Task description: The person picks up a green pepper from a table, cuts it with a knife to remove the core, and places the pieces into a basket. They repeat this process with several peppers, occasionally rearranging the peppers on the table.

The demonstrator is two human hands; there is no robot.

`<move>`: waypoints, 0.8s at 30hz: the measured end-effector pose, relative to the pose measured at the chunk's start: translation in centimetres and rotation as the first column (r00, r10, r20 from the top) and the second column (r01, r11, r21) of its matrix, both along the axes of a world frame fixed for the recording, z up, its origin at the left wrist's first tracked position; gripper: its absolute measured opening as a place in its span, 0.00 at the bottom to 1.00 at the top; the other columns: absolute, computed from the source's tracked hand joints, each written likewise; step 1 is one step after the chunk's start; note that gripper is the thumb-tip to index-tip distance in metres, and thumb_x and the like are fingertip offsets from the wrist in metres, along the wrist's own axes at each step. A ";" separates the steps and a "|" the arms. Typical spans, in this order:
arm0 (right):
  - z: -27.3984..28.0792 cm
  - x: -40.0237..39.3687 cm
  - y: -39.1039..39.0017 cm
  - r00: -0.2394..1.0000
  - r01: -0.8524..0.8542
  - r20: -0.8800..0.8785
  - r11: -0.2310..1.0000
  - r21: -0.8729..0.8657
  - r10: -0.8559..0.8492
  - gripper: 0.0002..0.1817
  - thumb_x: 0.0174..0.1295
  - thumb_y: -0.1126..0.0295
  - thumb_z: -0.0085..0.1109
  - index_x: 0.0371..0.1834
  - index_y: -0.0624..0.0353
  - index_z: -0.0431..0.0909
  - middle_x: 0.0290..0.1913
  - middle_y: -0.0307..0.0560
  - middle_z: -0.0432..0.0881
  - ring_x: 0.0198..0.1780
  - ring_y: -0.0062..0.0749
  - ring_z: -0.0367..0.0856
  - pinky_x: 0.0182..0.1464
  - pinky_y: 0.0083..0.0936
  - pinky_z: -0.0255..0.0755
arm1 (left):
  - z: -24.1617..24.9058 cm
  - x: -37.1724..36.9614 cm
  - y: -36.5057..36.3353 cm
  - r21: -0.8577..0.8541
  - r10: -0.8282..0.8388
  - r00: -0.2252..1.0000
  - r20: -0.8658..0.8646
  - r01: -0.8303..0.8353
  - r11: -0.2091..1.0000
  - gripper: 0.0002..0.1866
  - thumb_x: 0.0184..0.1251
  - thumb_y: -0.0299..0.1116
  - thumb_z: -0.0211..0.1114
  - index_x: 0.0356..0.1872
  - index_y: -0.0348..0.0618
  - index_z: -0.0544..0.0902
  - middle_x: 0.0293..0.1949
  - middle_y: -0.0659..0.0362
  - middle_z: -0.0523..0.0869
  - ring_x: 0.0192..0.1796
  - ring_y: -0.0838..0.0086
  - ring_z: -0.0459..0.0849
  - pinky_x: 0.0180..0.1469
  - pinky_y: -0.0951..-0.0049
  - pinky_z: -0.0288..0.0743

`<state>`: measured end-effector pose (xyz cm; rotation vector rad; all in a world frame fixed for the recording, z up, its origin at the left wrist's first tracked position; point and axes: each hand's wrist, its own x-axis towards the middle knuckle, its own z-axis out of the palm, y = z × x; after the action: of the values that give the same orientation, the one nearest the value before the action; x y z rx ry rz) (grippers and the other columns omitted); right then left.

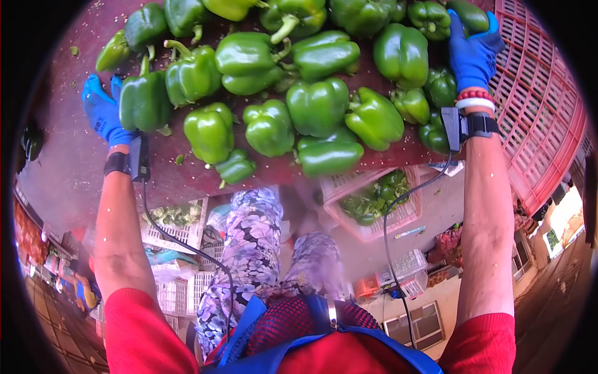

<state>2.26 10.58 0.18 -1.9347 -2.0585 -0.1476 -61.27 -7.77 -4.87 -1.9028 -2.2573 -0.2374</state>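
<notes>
Many green bell peppers (247,63) lie spread over a dark red tabletop (205,171). My left hand (104,111), in a blue glove, is at the left edge of the peppers. Its fingers and thumb are apart, with nothing between them, beside a dark green pepper (145,103). My right hand (473,59), also blue-gloved, is at the far right. Its thumb and fingers are on either side of a green bell pepper (471,17) at the top edge of the view, in its grip. The tips of those fingers are partly hidden.
A red plastic crate (541,112) stands at the right by the table. Below the table edge are a pink crate (374,215) with green peppers and a white crate (180,227) with pale green produce. Cables run from both wrist devices.
</notes>
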 end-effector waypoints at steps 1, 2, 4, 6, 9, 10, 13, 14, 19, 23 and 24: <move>-0.1 0.1 0.0 1.000 -0.003 0.003 1.000 0.007 0.003 0.50 0.57 0.44 0.75 0.75 0.60 0.61 0.63 0.64 0.71 0.63 0.53 0.76 0.64 0.42 0.72 | 0.1 0.1 0.1 0.015 -0.018 1.000 0.009 0.018 1.000 0.23 0.69 0.42 0.69 0.56 0.36 0.79 0.53 0.42 0.84 0.55 0.45 0.82 0.60 0.55 0.75; 1.7 -2.8 -1.2 0.996 -0.011 -0.088 1.000 0.021 0.013 0.45 0.62 0.56 0.70 0.78 0.58 0.56 0.66 0.64 0.66 0.67 0.58 0.69 0.68 0.43 0.67 | 0.0 -0.2 0.0 -0.075 0.031 0.998 -0.045 -0.034 0.997 0.23 0.70 0.41 0.67 0.58 0.36 0.78 0.53 0.44 0.84 0.56 0.49 0.82 0.62 0.58 0.74; 1.6 -2.7 -1.4 0.998 -0.031 -0.057 0.999 0.032 0.033 0.45 0.62 0.55 0.71 0.77 0.56 0.55 0.68 0.64 0.64 0.68 0.59 0.69 0.69 0.44 0.67 | -0.5 -0.7 0.0 -0.100 0.029 0.998 -0.051 -0.034 0.994 0.25 0.70 0.43 0.67 0.60 0.36 0.77 0.55 0.43 0.83 0.59 0.49 0.81 0.64 0.57 0.73; 1.4 -2.4 -1.2 0.998 -0.043 -0.039 0.997 0.065 0.046 0.45 0.62 0.54 0.71 0.77 0.54 0.55 0.70 0.65 0.63 0.69 0.61 0.68 0.70 0.45 0.67 | -0.8 -1.3 0.0 -0.095 -0.014 1.000 -0.027 0.012 0.995 0.28 0.71 0.45 0.66 0.63 0.35 0.76 0.57 0.42 0.82 0.61 0.48 0.79 0.66 0.57 0.71; 1.9 -2.4 -1.3 0.998 -0.026 -0.059 0.998 0.063 0.030 0.45 0.62 0.52 0.70 0.77 0.55 0.56 0.70 0.64 0.65 0.68 0.59 0.69 0.69 0.44 0.67 | -1.1 -3.8 -0.3 -0.126 -0.096 0.995 0.041 0.101 0.987 0.31 0.71 0.49 0.65 0.66 0.35 0.74 0.60 0.41 0.81 0.65 0.46 0.77 0.69 0.56 0.69; 2.3 -2.4 -1.5 0.996 -0.029 -0.088 0.998 0.062 0.034 0.45 0.62 0.52 0.70 0.77 0.56 0.57 0.69 0.63 0.65 0.68 0.57 0.70 0.69 0.44 0.67 | -1.2 -4.8 -0.5 -0.140 -0.123 0.989 0.086 0.134 0.981 0.33 0.71 0.50 0.65 0.67 0.35 0.74 0.61 0.41 0.80 0.67 0.46 0.76 0.70 0.55 0.68; 4.2 -1.2 -2.8 0.971 -0.056 -0.228 0.997 0.052 0.067 0.44 0.63 0.53 0.70 0.77 0.58 0.58 0.69 0.62 0.68 0.67 0.53 0.72 0.67 0.42 0.69 | 0.3 -6.8 -0.9 -0.272 -0.038 0.945 0.325 0.132 0.953 0.35 0.74 0.50 0.61 0.72 0.34 0.70 0.66 0.39 0.78 0.72 0.47 0.73 0.72 0.56 0.67; 5.0 -0.7 -3.7 0.953 -0.074 -0.293 0.996 0.044 0.084 0.44 0.64 0.53 0.70 0.77 0.58 0.59 0.68 0.61 0.68 0.66 0.52 0.73 0.67 0.41 0.70 | 1.4 -7.0 -1.7 -0.369 0.072 0.908 0.413 0.095 0.924 0.35 0.75 0.50 0.60 0.73 0.34 0.70 0.67 0.39 0.77 0.72 0.47 0.72 0.73 0.56 0.66; 10.8 2.8 -14.7 0.696 -0.167 -0.711 0.986 -0.028 0.098 0.42 0.65 0.54 0.70 0.76 0.62 0.61 0.67 0.59 0.72 0.64 0.45 0.76 0.65 0.38 0.73 | 9.1 1.1 -13.4 -0.275 0.010 0.995 0.095 0.016 0.961 0.29 0.75 0.48 0.63 0.65 0.34 0.75 0.61 0.36 0.80 0.63 0.42 0.78 0.65 0.51 0.71; 12.2 4.6 -31.8 0.604 -0.163 -0.795 0.967 -0.198 -0.061 0.28 0.64 0.73 0.66 0.68 0.65 0.74 0.54 0.52 0.83 0.51 0.33 0.84 0.59 0.32 0.77 | 14.3 12.7 -26.1 -0.497 0.153 0.962 0.224 -0.022 0.867 0.26 0.73 0.42 0.64 0.64 0.36 0.76 0.59 0.40 0.82 0.61 0.46 0.80 0.64 0.53 0.72; 11.7 5.7 -36.6 0.620 -0.211 -0.773 0.921 -0.327 -0.132 0.30 0.63 0.74 0.65 0.71 0.64 0.73 0.52 0.50 0.84 0.48 0.31 0.83 0.54 0.32 0.78 | 14.2 14.6 -29.7 -0.545 0.055 0.962 0.266 0.103 0.832 0.27 0.70 0.43 0.66 0.65 0.37 0.76 0.59 0.41 0.82 0.60 0.46 0.80 0.64 0.53 0.73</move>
<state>7.95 -26.00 11.85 -1.6587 -1.5498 1.0367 -46.67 -37.42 9.35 -2.2909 -2.7108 0.2023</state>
